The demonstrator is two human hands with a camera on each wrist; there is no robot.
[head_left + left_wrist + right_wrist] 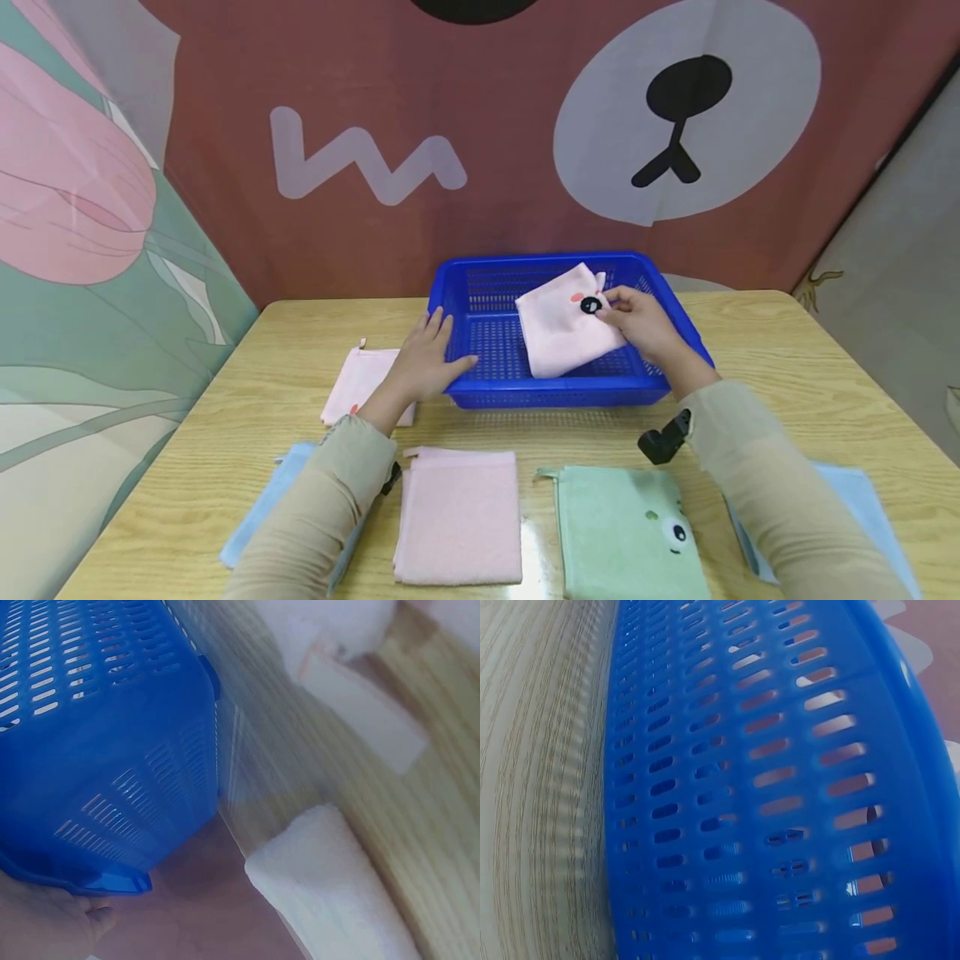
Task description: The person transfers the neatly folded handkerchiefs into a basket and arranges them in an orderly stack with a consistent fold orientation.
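A blue plastic basket (pixel 555 385) with slotted walls stands at the back of the table. Inside it, tilted, is a folded pink towel (pixel 551 337) with a black eye patch and an orange-pink spot. My right hand (pixel 645 327) pinches that towel near its upper right corner, between thumb and fingers. Over the basket's left rim lies my left hand (pixel 426 360), its fingers extended and thumb pointing inward. The left wrist view catches the fingers of that hand (pixel 45 922) by the rim. Only the basket's outer wall (pixel 780 780) fills the right wrist view; the hand is hidden there.
Left of the basket lies a small pink towel (pixel 358 379). Along the front are another pink towel (pixel 459 521), a green towel (pixel 615 525) with an eye, and blue towels (pixel 266 504) partly under both arms. A printed curtain (pixel 510 225) hangs behind the table.
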